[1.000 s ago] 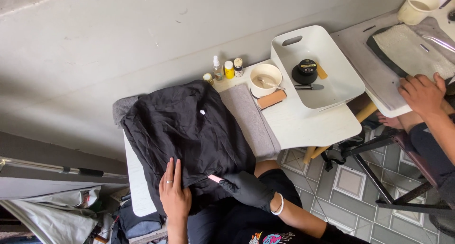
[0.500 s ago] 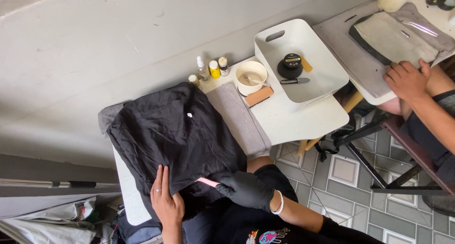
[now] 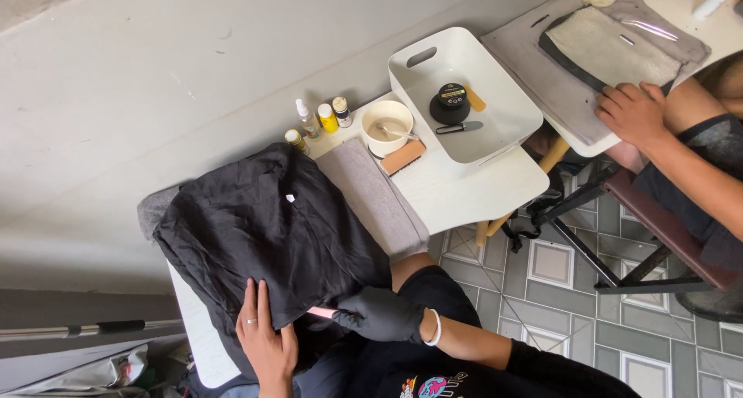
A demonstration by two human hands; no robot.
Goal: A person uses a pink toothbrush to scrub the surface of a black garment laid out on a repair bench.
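Black garment (image 3: 263, 235) under flat left hand (image 3: 265, 338), gloved right hand (image 3: 379, 314) fingers grasping pink tool (image 3: 321, 313), yellow bottle (image 3: 327, 118) beyond

The left hand (image 3: 265, 338) has slid a little further up the black garment (image 3: 263, 232), while the co-worker's hand (image 3: 635, 113) has moved from the table's edge onto the grey mat (image 3: 542, 65)
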